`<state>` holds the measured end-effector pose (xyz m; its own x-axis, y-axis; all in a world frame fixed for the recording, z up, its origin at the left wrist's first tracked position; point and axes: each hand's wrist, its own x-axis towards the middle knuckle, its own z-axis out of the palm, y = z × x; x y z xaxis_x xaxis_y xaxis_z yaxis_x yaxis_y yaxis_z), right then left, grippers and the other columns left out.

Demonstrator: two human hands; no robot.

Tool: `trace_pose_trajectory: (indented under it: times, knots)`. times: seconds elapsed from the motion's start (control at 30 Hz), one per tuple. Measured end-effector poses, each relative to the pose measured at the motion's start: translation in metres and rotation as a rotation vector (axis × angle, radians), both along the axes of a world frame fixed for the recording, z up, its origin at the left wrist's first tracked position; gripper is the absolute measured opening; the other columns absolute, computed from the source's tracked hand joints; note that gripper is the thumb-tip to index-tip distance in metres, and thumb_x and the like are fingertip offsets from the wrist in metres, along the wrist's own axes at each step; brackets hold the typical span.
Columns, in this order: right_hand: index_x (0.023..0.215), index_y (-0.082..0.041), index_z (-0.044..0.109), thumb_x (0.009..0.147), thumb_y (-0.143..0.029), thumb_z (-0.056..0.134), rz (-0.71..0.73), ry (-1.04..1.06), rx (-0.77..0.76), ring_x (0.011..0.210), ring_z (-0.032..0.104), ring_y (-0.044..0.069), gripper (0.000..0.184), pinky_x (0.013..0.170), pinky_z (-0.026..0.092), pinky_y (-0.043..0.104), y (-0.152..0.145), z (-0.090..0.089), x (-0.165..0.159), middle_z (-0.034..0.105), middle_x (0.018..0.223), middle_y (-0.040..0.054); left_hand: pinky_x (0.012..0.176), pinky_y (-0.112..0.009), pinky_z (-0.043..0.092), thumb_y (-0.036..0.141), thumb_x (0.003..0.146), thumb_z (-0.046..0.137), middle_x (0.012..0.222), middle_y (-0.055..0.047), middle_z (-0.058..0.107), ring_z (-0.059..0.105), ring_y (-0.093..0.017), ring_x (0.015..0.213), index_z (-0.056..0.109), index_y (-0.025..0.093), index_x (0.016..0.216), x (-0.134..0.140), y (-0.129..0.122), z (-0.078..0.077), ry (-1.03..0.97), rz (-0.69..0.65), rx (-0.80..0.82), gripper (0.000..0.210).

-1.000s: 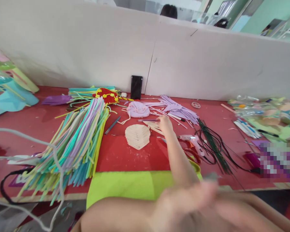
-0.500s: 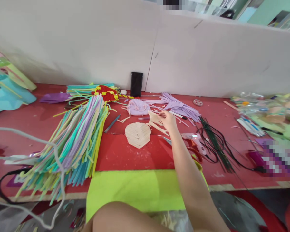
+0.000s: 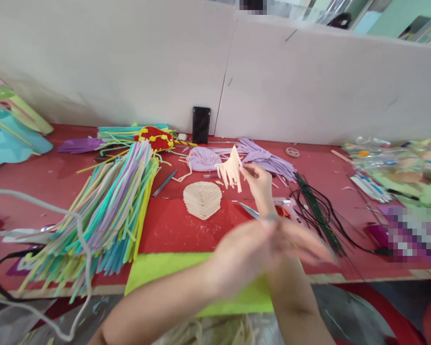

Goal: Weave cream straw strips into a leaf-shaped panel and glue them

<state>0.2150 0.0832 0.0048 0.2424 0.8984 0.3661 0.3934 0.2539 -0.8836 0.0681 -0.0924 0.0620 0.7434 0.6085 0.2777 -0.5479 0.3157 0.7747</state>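
My right hand [image 3: 258,181] pinches a cream pipe-cleaner piece [image 3: 231,168] at its right edge. The piece is raised above the table, with a pointed top and uneven strips hanging down. My left hand [image 3: 251,247] crosses over my right forearm, blurred by motion, fingers stretched out to the right with nothing visible in them. Below the held piece, a cream leaf-shaped pipe-cleaner panel [image 3: 202,200] lies flat on a red board [image 3: 179,235]. Close to my right wrist are scissors [image 3: 249,210] and a pink glue gun [image 3: 290,207], partly covered by my hands.
A large bundle of coloured pipe cleaners [image 3: 107,206] lies at left, near a white cable [image 3: 84,235]. A lilac coil [image 3: 203,158], lilac stems [image 3: 267,160] and a phone [image 3: 201,124] stand behind. Black cable [image 3: 318,211] and dark green stems [image 3: 318,215] lie right.
My left hand has come in from the lower left, crossing over my right forearm. My right hand has lifted and turned the cream piece, so its strips now hang downward.
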Motion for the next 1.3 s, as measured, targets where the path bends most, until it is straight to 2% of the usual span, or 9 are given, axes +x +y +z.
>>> trace_pose_trajectory:
  times: [0.07,0.13,0.2,0.33,0.43,0.53,0.87,1.1,1.3]
  knots:
    - [0.085,-0.018,0.070,0.075,-0.041,0.068,0.044,0.081,-0.027,0.077,0.063,0.018,0.025,0.073,0.049,0.030,-0.007,0.002,-0.004,0.071,0.085,0.0046,0.101,-0.039,0.041,0.048,0.091,0.048,0.115,-0.008,0.066,0.059,-0.025,0.112,0.067,0.023,0.105,-0.015,0.060,0.003,0.177,0.500,0.108,0.034]
    - [0.087,-0.019,0.069,0.074,-0.041,0.069,0.097,0.163,-0.065,0.072,0.061,0.016,0.026,0.069,0.048,0.029,-0.013,0.003,-0.009,0.069,0.083,0.0032,0.108,-0.039,0.034,0.038,0.082,0.065,0.123,-0.006,0.061,0.052,-0.024,0.120,0.063,0.024,0.113,-0.032,0.105,-0.009,0.382,0.934,0.262,0.034]
    - [0.088,-0.019,0.068,0.074,-0.042,0.069,0.154,0.204,-0.098,0.066,0.057,0.013,0.027,0.065,0.047,0.028,-0.020,0.004,-0.014,0.067,0.080,0.0016,0.112,-0.039,0.028,0.031,0.075,0.073,0.133,-0.007,0.053,0.042,-0.026,0.131,0.058,0.024,0.120,-0.046,0.134,-0.029,0.488,1.146,0.321,0.048]
    - [0.086,-0.020,0.069,0.073,-0.044,0.071,0.288,0.209,-0.165,0.062,0.054,0.012,0.027,0.060,0.045,0.025,-0.031,0.008,-0.023,0.065,0.073,-0.0004,0.105,-0.035,0.036,0.028,0.069,0.076,0.128,-0.009,0.059,0.050,-0.025,0.124,0.060,0.021,0.117,-0.059,0.163,-0.059,0.470,1.014,0.303,0.051]
    - [0.085,-0.020,0.069,0.072,-0.045,0.072,0.360,0.215,-0.201,0.060,0.053,0.012,0.028,0.056,0.043,0.025,-0.035,0.010,-0.027,0.066,0.074,-0.0002,0.080,-0.030,0.046,0.035,0.071,0.073,0.091,-0.005,0.068,0.062,-0.020,0.087,0.067,0.016,0.092,-0.059,0.169,-0.060,0.617,0.857,0.313,0.028]
    - [0.084,-0.020,0.068,0.072,-0.044,0.073,0.388,0.223,-0.217,0.057,0.051,0.011,0.027,0.055,0.042,0.025,-0.036,0.009,-0.028,0.065,0.072,-0.0005,0.060,-0.025,0.041,0.038,0.074,0.069,0.069,0.000,0.062,0.054,-0.013,0.064,0.066,0.015,0.077,-0.058,0.167,-0.054,0.737,0.832,0.334,0.023]
    - [0.086,-0.021,0.069,0.084,-0.044,0.061,0.235,-0.064,-0.092,0.080,0.062,0.018,0.025,0.076,0.047,0.030,-0.041,0.008,-0.027,0.070,0.085,0.0029,0.050,-0.022,0.025,0.034,0.072,0.067,0.054,0.005,0.044,0.037,-0.009,0.053,0.056,0.016,0.060,-0.064,0.158,-0.038,0.932,0.850,0.394,0.024]
    - [0.084,-0.020,0.067,0.086,-0.037,0.060,0.183,-0.104,-0.048,0.079,0.062,0.017,0.018,0.075,0.047,0.028,-0.047,0.017,-0.028,0.070,0.084,0.0024,0.053,-0.023,0.029,0.031,0.073,0.064,0.059,0.003,0.047,0.041,-0.010,0.057,0.059,0.014,0.063,-0.061,0.150,-0.024,0.972,0.829,0.393,0.020]
    - [0.083,-0.018,0.068,0.086,-0.040,0.061,0.273,-0.092,-0.064,0.073,0.059,0.015,0.023,0.070,0.044,0.026,-0.048,0.016,-0.025,0.068,0.081,0.0022,0.053,-0.023,0.028,0.032,0.074,0.063,0.059,0.004,0.046,0.040,-0.010,0.056,0.059,0.014,0.066,-0.063,0.144,-0.018,1.011,0.793,0.366,0.020]
